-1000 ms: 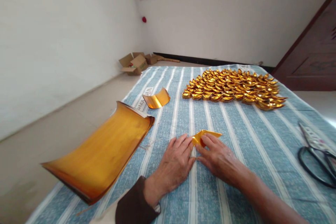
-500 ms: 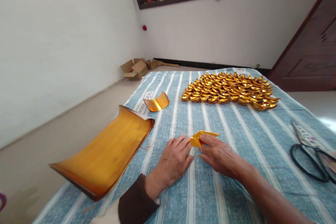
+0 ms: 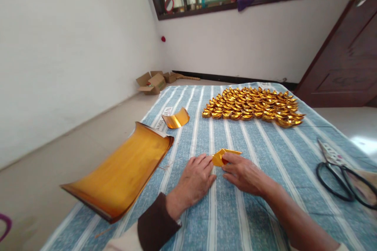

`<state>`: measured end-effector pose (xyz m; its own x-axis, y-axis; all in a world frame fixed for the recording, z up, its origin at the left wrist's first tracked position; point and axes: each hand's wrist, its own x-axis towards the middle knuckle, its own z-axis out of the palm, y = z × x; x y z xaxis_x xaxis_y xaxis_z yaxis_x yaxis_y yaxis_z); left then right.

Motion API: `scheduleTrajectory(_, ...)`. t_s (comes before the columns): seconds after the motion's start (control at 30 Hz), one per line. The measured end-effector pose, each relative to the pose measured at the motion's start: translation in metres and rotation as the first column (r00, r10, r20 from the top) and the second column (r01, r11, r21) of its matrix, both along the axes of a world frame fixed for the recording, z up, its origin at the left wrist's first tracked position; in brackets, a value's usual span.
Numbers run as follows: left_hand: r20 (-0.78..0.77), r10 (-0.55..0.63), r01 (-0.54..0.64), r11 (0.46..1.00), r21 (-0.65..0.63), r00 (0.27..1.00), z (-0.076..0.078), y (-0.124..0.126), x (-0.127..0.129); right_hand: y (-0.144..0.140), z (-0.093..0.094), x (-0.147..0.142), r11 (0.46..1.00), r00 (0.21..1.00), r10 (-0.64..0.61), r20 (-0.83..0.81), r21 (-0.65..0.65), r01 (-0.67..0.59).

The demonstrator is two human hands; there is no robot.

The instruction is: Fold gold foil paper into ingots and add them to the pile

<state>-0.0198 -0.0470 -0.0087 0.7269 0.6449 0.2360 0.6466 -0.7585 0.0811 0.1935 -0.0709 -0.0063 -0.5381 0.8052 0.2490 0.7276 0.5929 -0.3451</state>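
Head view shows a blue striped cloth [image 3: 265, 153] over the table, with a curled stack of gold sheets [image 3: 120, 172] at its left edge and a big group of folded gold ingots [image 3: 253, 106] at the far side. Black scissors [image 3: 344, 172] lie at the right. Near the middle, the left hand [image 3: 196, 178] lies flat with fingers spread beside a small folded gold paper [image 3: 222, 156], and the right hand [image 3: 243, 172] pinches this paper with its fingertips against the cloth.

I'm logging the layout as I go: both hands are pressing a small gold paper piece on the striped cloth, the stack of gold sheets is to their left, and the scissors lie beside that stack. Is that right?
Not quite. The head view shows the scissors far to the right, away from the stack of gold sheets. The left hand and right hand do press the small gold paper piece on the striped cloth.
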Motion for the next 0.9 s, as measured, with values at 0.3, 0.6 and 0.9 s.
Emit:
scheduleTrajectory(0.3, 0.084, -0.024, 0.026, 1.000, -0.014, 0.996, -0.002, -0.001, -0.001, -0.003, -0.004, -0.017, 0.989, 0.992, -0.058, 0.115, 0.141, 0.041)
scheduleTrajectory(0.6, 0.049, -0.005, 0.010, 0.996, -0.088, 0.999, 0.005, 0.000, -0.001, -0.003, -0.005, -0.020, 0.992, 0.991, -0.095, 0.098, 0.097, 0.085)
scheduleTrajectory(0.9, -0.014, 0.051, -0.053, 0.968, -0.244, 0.999, 0.024, 0.021, 0.012, 0.007, -0.016, -0.005, 0.996, 0.967, -0.045, -0.252, 0.062, 0.063)
